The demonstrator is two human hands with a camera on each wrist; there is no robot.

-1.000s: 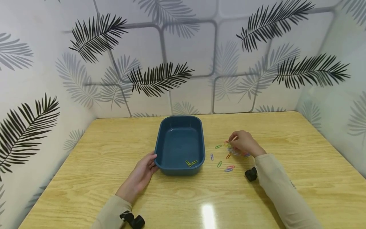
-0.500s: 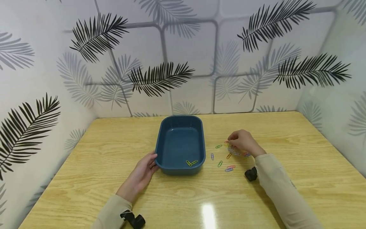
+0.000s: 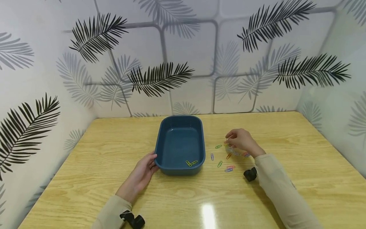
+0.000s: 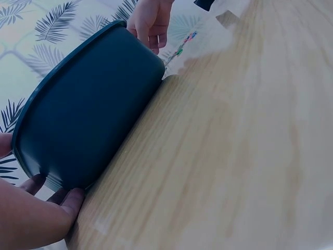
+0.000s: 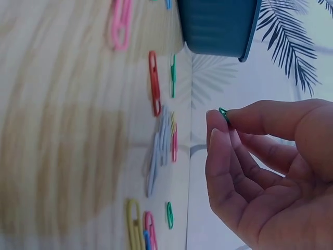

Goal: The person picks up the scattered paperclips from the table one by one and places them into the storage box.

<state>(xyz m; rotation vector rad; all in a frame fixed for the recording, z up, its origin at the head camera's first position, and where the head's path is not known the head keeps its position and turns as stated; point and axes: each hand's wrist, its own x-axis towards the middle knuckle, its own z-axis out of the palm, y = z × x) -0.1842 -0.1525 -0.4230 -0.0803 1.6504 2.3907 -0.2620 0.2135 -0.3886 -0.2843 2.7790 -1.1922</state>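
My left hand (image 3: 143, 173) grips the near left side of a dark blue plastic bin (image 3: 180, 172), thumb at the rim and fingers against the outer wall (image 4: 88, 114). Two yellow paper clips (image 3: 188, 163) lie inside at the bin's near end. To the right of the bin, my right hand (image 3: 241, 140) is raised a little over a scatter of coloured paper clips. Thumb and fingertips pinch a green paper clip (image 5: 224, 115), mostly covered by the fingers. Below it on the table lie white clips (image 5: 165, 135), a red clip (image 5: 154, 83) and a pink clip (image 5: 122, 23).
Loose clips spread between bin and right hand, including a green clip (image 3: 220, 164), a purple clip (image 3: 212, 156) and a blue clip (image 3: 228, 170). The wooden table (image 3: 171, 200) ends at a leaf-patterned wall (image 3: 194, 95). Black wrist cameras (image 3: 250, 174) sit at both sleeves.
My right hand has shifted slightly up and to the left, away from the clip pile. The left hand and the bin have stayed in place.
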